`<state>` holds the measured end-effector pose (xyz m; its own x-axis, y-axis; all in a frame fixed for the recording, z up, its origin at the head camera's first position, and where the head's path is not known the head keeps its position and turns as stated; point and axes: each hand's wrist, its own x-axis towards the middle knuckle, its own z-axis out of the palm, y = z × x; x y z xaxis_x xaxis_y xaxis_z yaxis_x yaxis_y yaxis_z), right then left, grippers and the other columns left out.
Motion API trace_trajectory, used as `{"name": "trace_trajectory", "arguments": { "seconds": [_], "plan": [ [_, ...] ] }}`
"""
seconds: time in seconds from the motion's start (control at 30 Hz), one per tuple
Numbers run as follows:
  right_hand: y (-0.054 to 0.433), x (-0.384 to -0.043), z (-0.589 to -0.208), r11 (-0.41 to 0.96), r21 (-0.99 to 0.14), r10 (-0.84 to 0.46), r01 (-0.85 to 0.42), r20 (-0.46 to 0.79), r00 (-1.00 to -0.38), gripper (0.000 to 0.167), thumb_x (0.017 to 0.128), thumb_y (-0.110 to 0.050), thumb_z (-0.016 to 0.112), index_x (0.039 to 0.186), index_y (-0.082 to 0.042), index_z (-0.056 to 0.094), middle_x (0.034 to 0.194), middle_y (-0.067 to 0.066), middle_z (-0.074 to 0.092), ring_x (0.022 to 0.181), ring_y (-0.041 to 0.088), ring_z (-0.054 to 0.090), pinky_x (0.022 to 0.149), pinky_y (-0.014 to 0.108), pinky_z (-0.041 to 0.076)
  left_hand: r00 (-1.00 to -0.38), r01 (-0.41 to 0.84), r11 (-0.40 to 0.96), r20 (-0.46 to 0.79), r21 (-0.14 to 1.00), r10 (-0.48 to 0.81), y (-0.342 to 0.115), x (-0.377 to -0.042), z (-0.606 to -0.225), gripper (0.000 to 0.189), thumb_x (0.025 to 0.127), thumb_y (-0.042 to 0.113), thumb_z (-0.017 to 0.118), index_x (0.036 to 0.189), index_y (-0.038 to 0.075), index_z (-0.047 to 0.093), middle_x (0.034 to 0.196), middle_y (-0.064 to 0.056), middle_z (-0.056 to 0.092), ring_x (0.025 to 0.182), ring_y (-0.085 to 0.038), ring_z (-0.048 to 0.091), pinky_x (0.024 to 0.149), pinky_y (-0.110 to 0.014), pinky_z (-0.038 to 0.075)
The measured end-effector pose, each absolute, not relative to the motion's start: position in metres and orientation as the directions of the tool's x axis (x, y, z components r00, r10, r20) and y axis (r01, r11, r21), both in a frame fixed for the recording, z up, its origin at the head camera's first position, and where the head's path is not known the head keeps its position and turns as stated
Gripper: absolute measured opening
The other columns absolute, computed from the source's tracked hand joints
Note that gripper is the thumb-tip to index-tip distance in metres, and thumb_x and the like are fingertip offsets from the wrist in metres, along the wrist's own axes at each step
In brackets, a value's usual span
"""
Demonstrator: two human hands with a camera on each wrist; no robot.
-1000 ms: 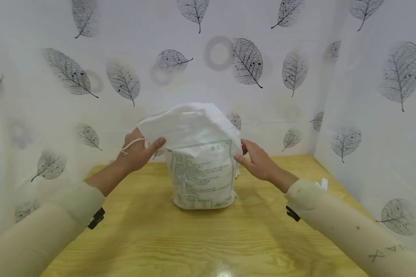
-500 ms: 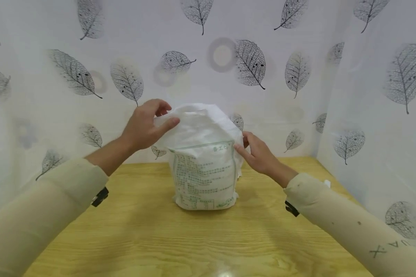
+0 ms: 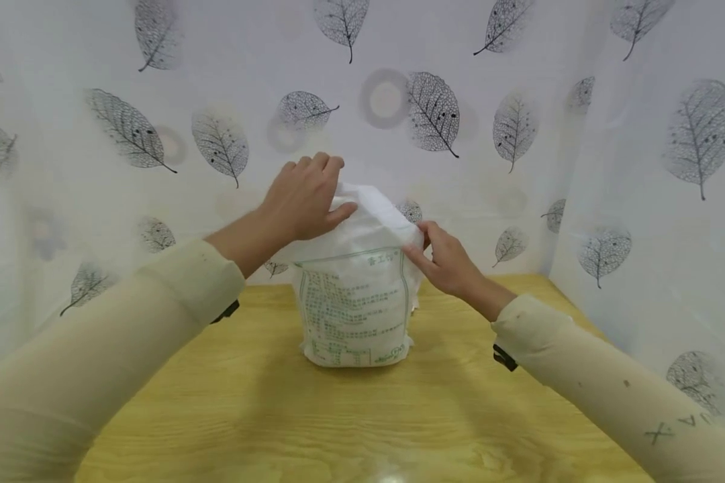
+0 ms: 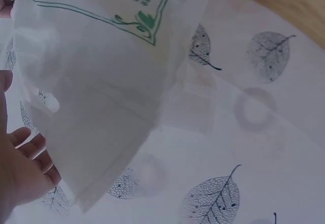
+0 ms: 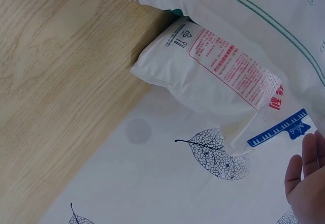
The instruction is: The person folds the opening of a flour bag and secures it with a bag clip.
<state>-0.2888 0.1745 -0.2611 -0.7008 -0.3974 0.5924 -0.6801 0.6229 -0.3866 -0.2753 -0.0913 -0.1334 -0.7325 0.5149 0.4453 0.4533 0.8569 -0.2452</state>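
Observation:
A white sack (image 3: 353,308) with green printing stands upright on the table, its upper part slack and folded to the right. My left hand (image 3: 305,198) is at the top of the sack, thumb stretched across the front and fingers bent over the upper edge. In the left wrist view, its fingers (image 4: 38,155) lie loosely bent and spread beside the sack's white edge. At the upper right side, my right hand (image 3: 450,261) pinches the sack's edge, thumb in front and fingers mostly hidden behind.
A second white bag (image 5: 223,71) with red printing and a blue strip (image 5: 279,127) leans behind the sack in the right wrist view. The wooden table (image 3: 350,429) meets a leaf-patterned curtain (image 3: 217,74) at the back and right.
My left hand has moved up and to the right, from the sack's left corner to its top. The right hand has stayed on the right edge.

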Motion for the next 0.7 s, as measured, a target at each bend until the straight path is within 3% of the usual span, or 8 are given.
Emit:
{"name": "trace_trajectory", "arguments": {
  "seconds": [0.2,0.4,0.57,0.7],
  "plan": [
    [0.168,-0.289,-0.256,0.64,-0.39,-0.374,-0.662,0.594,-0.712,0.041,0.102,-0.024,0.057,0.132,0.003,0.047,0.104,0.014,0.06,0.084,0.024,0.055,0.068,0.037,0.046,-0.842,0.482,0.876,0.28,0.006,0.461,-0.077,-0.288,-0.117,0.062,0.096,0.05,0.059,0.136,0.003,0.051,0.127,-0.014,0.063,0.114,-0.033,0.059,0.099,-0.049,0.045],
    [0.162,-0.289,-0.253,0.658,-0.368,-0.353,-0.657,0.62,-0.701,0.038,0.101,-0.025,0.059,0.127,0.002,0.053,0.098,0.012,0.061,0.073,0.023,0.052,0.064,0.034,0.045,-0.843,0.524,0.811,0.295,0.261,0.45,-0.072,-0.292,-0.116,0.041,0.087,0.026,0.077,0.119,0.004,0.065,0.115,-0.012,0.067,0.103,-0.025,0.058,0.093,-0.039,0.048],
    [0.16,-0.287,-0.252,0.67,-0.355,-0.331,-0.652,0.643,-0.691,0.036,0.1,-0.026,0.062,0.122,0.001,0.056,0.094,0.012,0.062,0.066,0.02,0.05,0.058,0.033,0.044,-0.79,0.598,0.766,0.34,0.238,0.511,-0.071,-0.292,-0.12,0.027,0.084,0.017,0.079,0.107,0.007,0.066,0.11,-0.01,0.069,0.101,-0.024,0.059,0.094,-0.038,0.048],
    [0.157,-0.287,-0.252,0.666,-0.331,-0.324,-0.668,0.678,-0.659,0.032,0.099,-0.023,0.065,0.117,0.001,0.058,0.092,0.013,0.063,0.065,0.021,0.052,0.057,0.034,0.045,-0.748,0.641,0.738,0.385,0.211,0.541,-0.072,-0.289,-0.128,0.028,0.086,0.015,0.076,0.112,0.008,0.067,0.114,-0.011,0.071,0.104,-0.025,0.063,0.098,-0.04,0.048]
  ]
}}
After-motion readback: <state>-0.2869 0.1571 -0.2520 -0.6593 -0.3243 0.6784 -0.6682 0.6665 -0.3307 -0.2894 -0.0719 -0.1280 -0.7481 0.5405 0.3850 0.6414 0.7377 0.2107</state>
